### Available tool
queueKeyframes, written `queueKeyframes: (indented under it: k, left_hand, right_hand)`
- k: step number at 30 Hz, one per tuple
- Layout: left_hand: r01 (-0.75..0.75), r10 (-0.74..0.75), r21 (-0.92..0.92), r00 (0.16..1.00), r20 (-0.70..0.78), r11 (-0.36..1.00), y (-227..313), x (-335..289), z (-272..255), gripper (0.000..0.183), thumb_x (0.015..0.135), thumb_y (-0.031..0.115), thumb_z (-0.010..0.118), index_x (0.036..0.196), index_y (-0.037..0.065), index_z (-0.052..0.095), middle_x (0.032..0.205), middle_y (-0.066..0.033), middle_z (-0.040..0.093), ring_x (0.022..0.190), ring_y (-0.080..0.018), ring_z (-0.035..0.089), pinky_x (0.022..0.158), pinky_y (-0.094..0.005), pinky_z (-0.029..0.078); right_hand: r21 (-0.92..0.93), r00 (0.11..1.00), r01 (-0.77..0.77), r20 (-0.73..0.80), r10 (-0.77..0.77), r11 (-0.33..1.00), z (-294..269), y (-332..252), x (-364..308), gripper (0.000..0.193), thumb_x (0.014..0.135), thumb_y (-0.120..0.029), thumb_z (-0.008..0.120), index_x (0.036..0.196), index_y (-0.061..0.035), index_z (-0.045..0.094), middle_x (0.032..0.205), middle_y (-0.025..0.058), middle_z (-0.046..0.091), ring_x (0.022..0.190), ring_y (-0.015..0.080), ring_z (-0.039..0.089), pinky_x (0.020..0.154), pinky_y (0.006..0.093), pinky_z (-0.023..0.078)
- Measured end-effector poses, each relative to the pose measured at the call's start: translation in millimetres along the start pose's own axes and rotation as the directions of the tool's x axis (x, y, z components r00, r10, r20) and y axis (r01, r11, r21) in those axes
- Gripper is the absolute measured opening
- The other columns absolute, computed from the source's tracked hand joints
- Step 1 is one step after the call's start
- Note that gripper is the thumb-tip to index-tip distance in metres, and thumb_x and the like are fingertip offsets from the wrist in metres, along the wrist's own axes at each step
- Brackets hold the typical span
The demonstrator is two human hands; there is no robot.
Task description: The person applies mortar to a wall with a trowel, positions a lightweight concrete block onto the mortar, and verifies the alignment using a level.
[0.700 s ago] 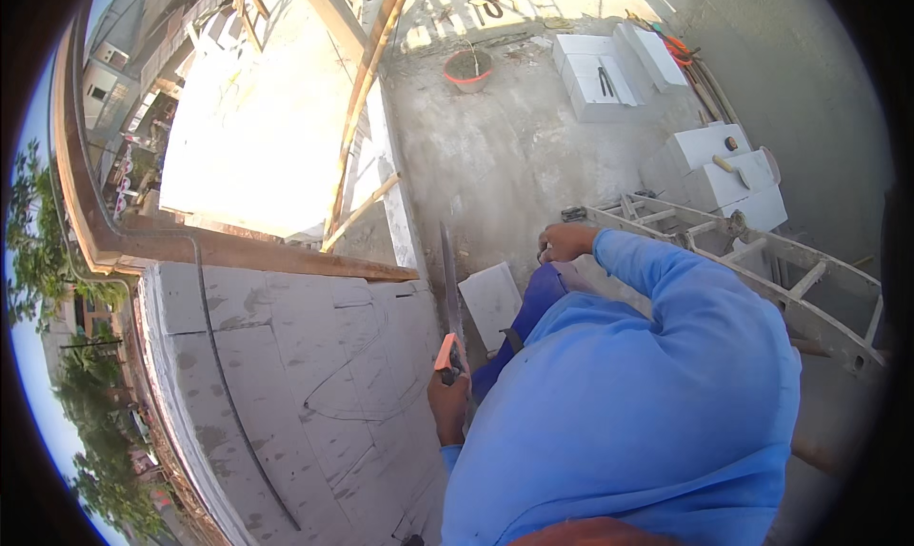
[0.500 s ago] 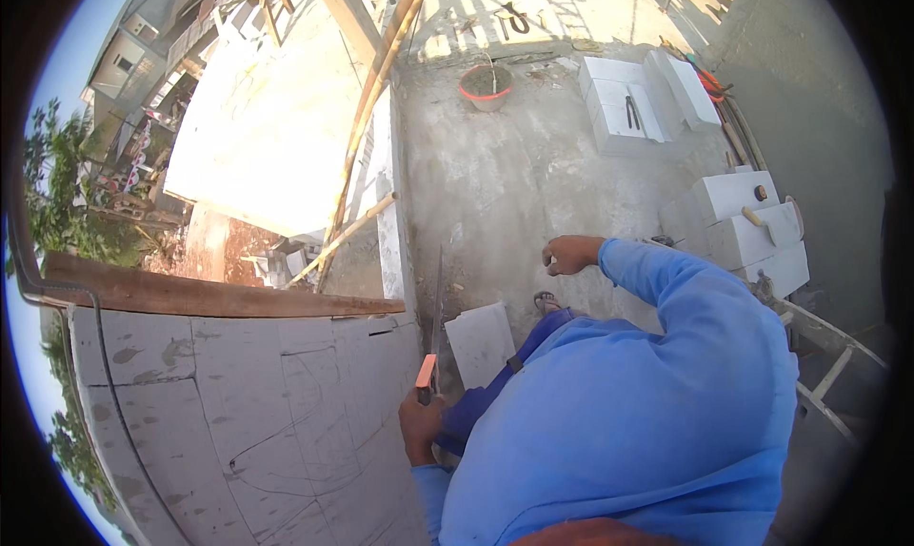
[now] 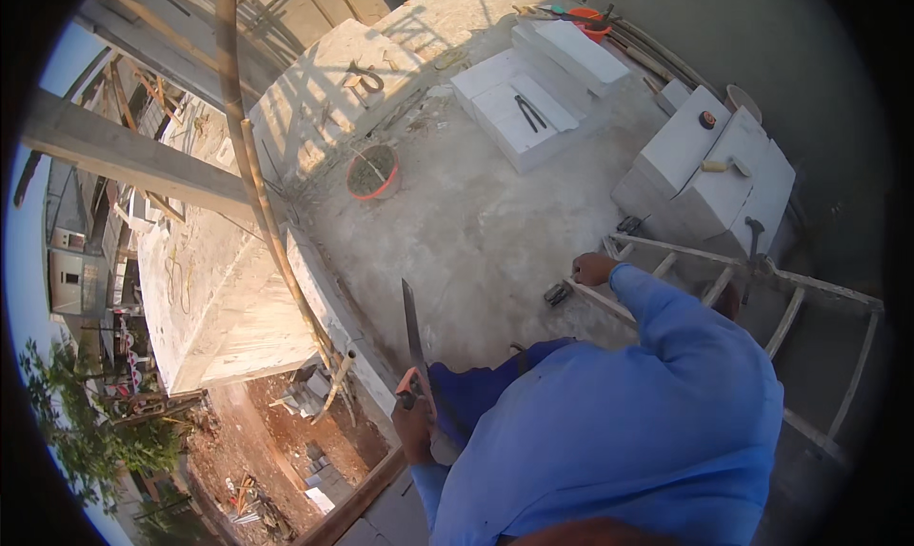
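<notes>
Within the clenched left grip (image 3: pixel 414 432), a handsaw (image 3: pixel 412 322) points forward, no cut under way; by the right grip (image 3: pixel 595 268), whose hold I cannot tell, is a ladder (image 3: pixel 785 323); beyond, white blocks (image 3: pixel 681 148) already stand grouped.

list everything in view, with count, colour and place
saw: 1, grey and orange, lower middle
ladder: 1, grey, right
blocks: several, white, two stacks, upper right
bucket: 1, orange, upper middle
container: 1, orange, behind far blocks
long tool: 1, black, far blocks
handled tool: 1, tan and grey, right blocks
round item: 1, dark, right blocks
hammer: 1, grey, beside ladder
poles: several, brown, left
trees: several, green, left
floor: 1, grey, middle
sleeves: 2, blue, lower middle
left hand: 1, bare, gripping saw
right hand: 1, bare, at ladder
</notes>
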State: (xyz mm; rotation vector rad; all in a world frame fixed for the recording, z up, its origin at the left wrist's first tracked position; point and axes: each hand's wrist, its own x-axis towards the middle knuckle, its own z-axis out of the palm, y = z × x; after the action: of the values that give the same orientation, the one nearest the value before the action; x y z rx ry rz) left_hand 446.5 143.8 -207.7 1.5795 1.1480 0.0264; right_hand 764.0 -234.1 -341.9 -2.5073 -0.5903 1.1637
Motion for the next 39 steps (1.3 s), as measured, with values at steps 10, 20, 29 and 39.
queueKeyframes:
  k: [10,20,29,39]
  left_hand:
    - [0.061,-0.101,0.115,0.913,0.394,0.992,139,285,130,0.010,0.080,0.009,0.060,0.076,0.000,0.057,0.067,-0.0036,0.057,0.055,-0.0114,0.055,0.047,-0.0271,0.042]
    - [-0.223,-0.014,0.228,0.686,0.727,0.948,337,414,284,0.042,0.075,0.003,0.062,0.116,0.000,0.056,0.073,-0.0016,0.052,0.053,-0.0098,0.050,0.043,-0.0266,0.041]
    - [-0.425,0.025,0.322,0.636,0.772,0.846,410,525,413,0.055,0.070,0.011,0.066,0.122,-0.004,0.055,0.071,-0.0070,0.057,0.057,-0.0159,0.055,0.054,-0.0312,0.045]
    - [-0.785,0.254,0.323,0.509,0.822,0.528,512,629,552,0.061,0.072,0.021,0.063,0.128,0.000,0.051,0.106,-0.0281,0.063,0.100,-0.0429,0.061,0.085,-0.0468,0.048]
  right_hand:
    - [0.403,0.964,-0.080,-0.200,0.173,0.912,-35,-32,116,0.032,0.079,-0.025,0.064,0.103,-0.0026,0.068,0.105,0.0198,0.066,0.098,0.0344,0.063,0.087,0.0419,0.048]
    - [0.069,0.900,-0.408,-0.138,0.414,0.910,6,35,89,0.023,0.087,-0.019,0.052,0.094,-0.0110,0.072,0.099,0.0162,0.067,0.096,0.0334,0.065,0.081,0.0443,0.051]
    - [0.021,0.980,-0.191,-0.060,0.192,0.981,-76,42,285,0.023,0.079,-0.014,0.057,0.095,-0.0101,0.072,0.101,0.0149,0.068,0.095,0.0329,0.064,0.083,0.0426,0.050]
    - [0.910,0.627,-0.120,-0.240,0.741,0.397,-329,2,341,0.027,0.082,-0.022,0.062,0.098,-0.0012,0.068,0.101,0.0164,0.067,0.092,0.0292,0.064,0.084,0.0378,0.049]
